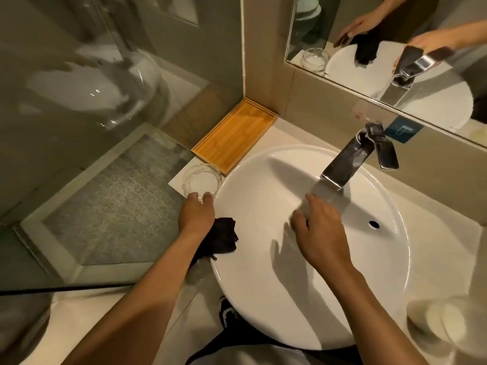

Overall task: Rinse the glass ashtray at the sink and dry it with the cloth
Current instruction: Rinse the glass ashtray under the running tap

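The clear glass ashtray (201, 179) stands on a white mat on the counter, left of the round white sink (263, 299). My left hand (196, 213) reaches to it, thumb and fingertips on its near rim. A black cloth (224, 237) lies bunched on the sink's left rim, right beside and partly under my left wrist. My right hand (317, 225) is down in the basin below the chrome faucet (353, 159), where a thin stream of water falls. Its fingers are curled and blurred, and a small glint shows under them. Whether it holds anything is unclear.
A bamboo tray (234, 135) sits in the counter's back left corner, just behind the ashtray. A glass shower wall (105, 127) borders the counter on the left. A mirror (382, 48) hangs behind the faucet. A pale round container (442, 322) stands at the near right.
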